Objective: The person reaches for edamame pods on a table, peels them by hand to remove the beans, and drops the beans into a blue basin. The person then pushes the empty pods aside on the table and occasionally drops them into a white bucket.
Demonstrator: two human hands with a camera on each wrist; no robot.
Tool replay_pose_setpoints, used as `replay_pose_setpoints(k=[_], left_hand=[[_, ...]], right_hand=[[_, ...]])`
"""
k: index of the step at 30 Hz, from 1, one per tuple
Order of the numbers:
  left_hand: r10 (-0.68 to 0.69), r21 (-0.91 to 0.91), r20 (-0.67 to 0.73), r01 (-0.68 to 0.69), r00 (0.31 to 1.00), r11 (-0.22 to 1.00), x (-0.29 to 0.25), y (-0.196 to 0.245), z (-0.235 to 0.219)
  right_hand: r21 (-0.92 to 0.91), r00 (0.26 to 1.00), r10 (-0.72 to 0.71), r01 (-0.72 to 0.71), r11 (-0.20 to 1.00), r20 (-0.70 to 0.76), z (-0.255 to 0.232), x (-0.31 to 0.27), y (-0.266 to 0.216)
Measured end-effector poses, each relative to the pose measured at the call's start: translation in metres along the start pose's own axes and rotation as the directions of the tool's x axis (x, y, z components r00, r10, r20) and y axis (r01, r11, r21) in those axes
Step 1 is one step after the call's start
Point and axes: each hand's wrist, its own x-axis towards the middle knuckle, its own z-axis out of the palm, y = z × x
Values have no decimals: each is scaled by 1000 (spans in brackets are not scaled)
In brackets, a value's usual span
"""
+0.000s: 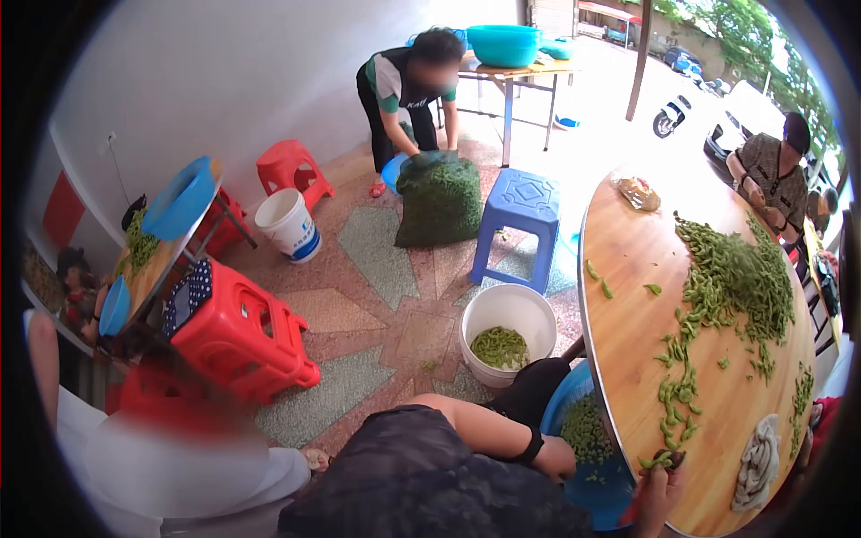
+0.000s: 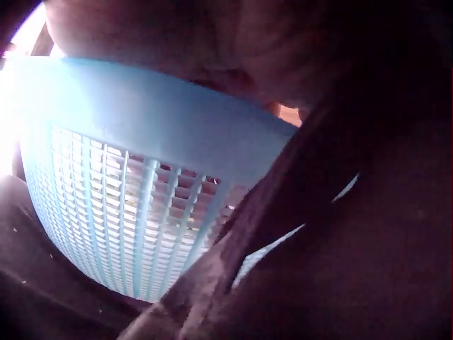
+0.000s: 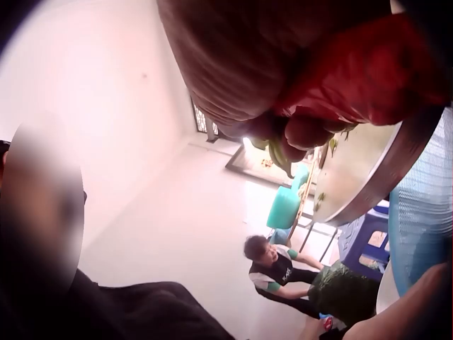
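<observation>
At the near edge of the round wooden table (image 1: 628,296), my right hand (image 1: 657,493) pinches a few green soybean pods (image 1: 656,460). Something red (image 3: 361,78) lies against this hand in the right wrist view. My left hand (image 1: 554,457), a black band at its wrist, is at the rim of a blue slotted basket (image 2: 177,113), its fingers mostly hidden. Loose green beans (image 1: 585,429) lie inside the basket. On the tabletop, a large heap of pods (image 1: 740,278) trails toward my right hand.
A white bucket (image 1: 480,314) holding pods stands in front, beside a blue stool (image 1: 520,211). Behind, a person (image 1: 417,90) bends over a full green mesh sack (image 1: 439,202). Red stools (image 1: 242,327) stand at left. A crumpled cloth (image 1: 758,462) lies on the table.
</observation>
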Motion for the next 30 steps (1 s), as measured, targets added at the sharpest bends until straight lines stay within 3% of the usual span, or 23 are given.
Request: replay_pose_setpoints(k=[2,3,4,7,8,10,11,12,13,14,16,18,21,23,24,25,26,28,29,30], left_hand=[[-9,-35,-169,3,986,999,-11,10,1],[-36,-22,-165,33,986,999,-13,9,3],[-34,-28,-164,30,986,999,-17,10,-1],[-13,-86,-174,-2,985,996,-19,8,1],[22,-100,-208,-44,978,994,-19,5,5],[68,-143,-316,-119,946,983,-23,-1,10],[91,-174,-378,-167,922,971,-26,-4,12],[101,-187,-379,-183,920,965,-34,-1,2],[83,-235,-361,-177,929,956,-42,4,-10],[11,-252,-210,-65,978,966,-51,11,-28],[54,-265,-272,-129,961,956,-51,8,-30],[107,-257,-345,-204,932,945,-50,21,-40],[166,-280,-280,-246,945,928,-48,40,-61],[208,-260,-254,-274,944,926,-44,55,-80],[233,-327,-279,-320,932,889,-42,63,-90],[254,-392,-304,-363,918,845,-41,72,-99],[221,-398,-270,-318,937,860,-41,80,-113],[267,-316,-345,-379,900,870,-36,91,-131],[282,-260,-419,-412,863,874,-31,93,-135],[199,-253,-456,-341,868,905,-25,88,-134]], right_hand=[[48,991,-133,134,990,-16,35,12,-8],[32,988,-140,139,990,57,47,20,-10],[-104,988,-117,127,986,99,64,23,-23],[-357,925,-295,367,859,240,109,54,-22],[-368,933,-284,350,861,221,112,52,-20],[-386,889,-301,426,818,345,115,54,-20],[-411,900,-306,418,810,311,111,52,-19],[-354,916,-221,340,871,334,100,44,-16],[-297,933,-144,247,922,330,87,37,-16],[-252,940,-60,151,956,335,72,31,-18],[-154,934,92,-40,987,345,37,17,-20],[-116,976,133,-114,987,173,8,-6,-24],[-43,977,212,-211,977,22,-19,-28,-24],[-162,975,194,-209,964,-105,-38,-32,-25],[-268,979,138,-174,947,-148,-45,-31,-25],[-264,978,135,-174,949,-159,-54,-25,-23],[-439,987,44,-108,892,-154,-66,-18,-22],[-738,970,-211,56,672,-119,-94,-5,-26],[-755,959,-239,43,654,-152,-105,-1,-36],[-618,947,-140,-74,782,-290,-114,3,-48]])
